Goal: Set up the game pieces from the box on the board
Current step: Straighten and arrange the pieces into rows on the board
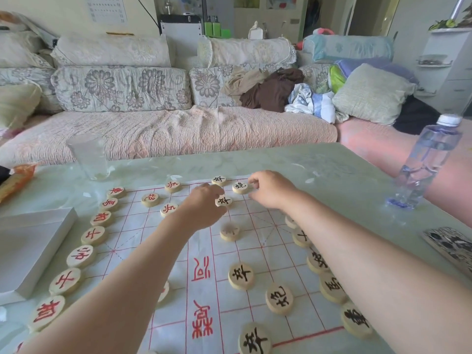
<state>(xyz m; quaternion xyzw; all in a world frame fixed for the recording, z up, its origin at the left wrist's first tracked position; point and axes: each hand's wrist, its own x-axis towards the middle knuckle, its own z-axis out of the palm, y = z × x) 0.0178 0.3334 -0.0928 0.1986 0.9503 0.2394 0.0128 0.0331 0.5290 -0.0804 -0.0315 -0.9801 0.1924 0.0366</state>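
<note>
I judge the set-up nearly done: red-lettered wooden discs (93, 235) line the left edge of the red-gridded white paper board (255, 254), black-lettered ones the right, with only far points left. My left hand (204, 208) fingers pinch a round pale black-lettered disc (223, 201) at the far middle, lying flat and face up, with no long axis. My right hand (272, 191) curls beside a farther black-lettered piece (240, 187); I cannot tell if it grips.

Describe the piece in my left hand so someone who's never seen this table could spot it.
On the paper board with red grid lines, look to the far end where both hands meet. The piece is the wooden disc with a black character pinched at the left hand's fingertips. The similar disc by the right hand lies farther away, near the board's edge.
</note>
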